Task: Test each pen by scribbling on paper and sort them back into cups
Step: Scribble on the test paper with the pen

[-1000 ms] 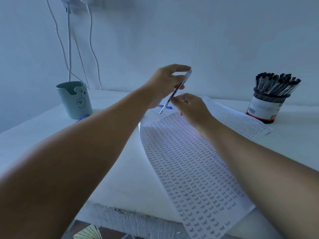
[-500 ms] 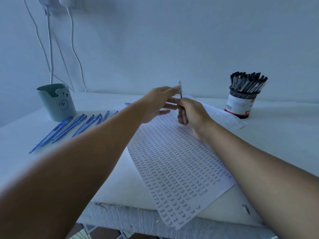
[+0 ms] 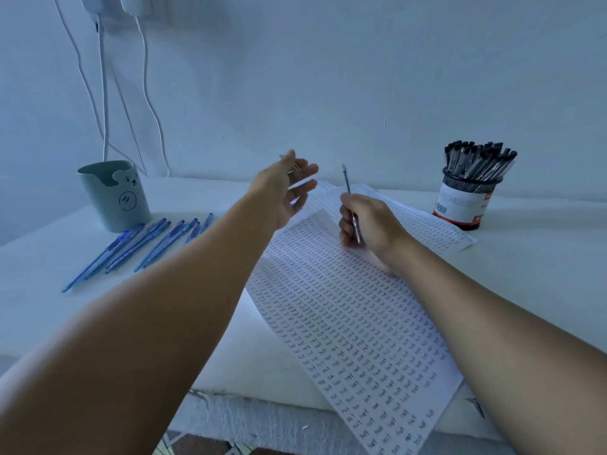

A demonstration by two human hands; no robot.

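My right hand (image 3: pixel 372 224) grips a thin pen (image 3: pixel 347 182) upright above the printed paper sheet (image 3: pixel 345 323); one end of the pen sticks up past my fingers. My left hand (image 3: pixel 282 192) hovers left of it with its fingers spread and pinches a small pen cap (image 3: pixel 297 168), mostly hidden behind the thumb. A teal bear cup (image 3: pixel 111 198) stands at the far left with several blue pens (image 3: pixel 144 244) lying in front of it. At the far right, a mesh cup with a white label (image 3: pixel 464 205) is packed with black-capped pens (image 3: pixel 478 159).
A second printed sheet (image 3: pixel 427 224) lies under the first, reaching toward the mesh cup. White cables (image 3: pixel 105 93) hang down the wall behind the teal cup. The white table's front edge (image 3: pixel 230 385) runs close below my forearms.
My hands have come apart: the left drew away to the left with the cap, and the right keeps the pen upright. The view shifted, so the blue pens show fully.
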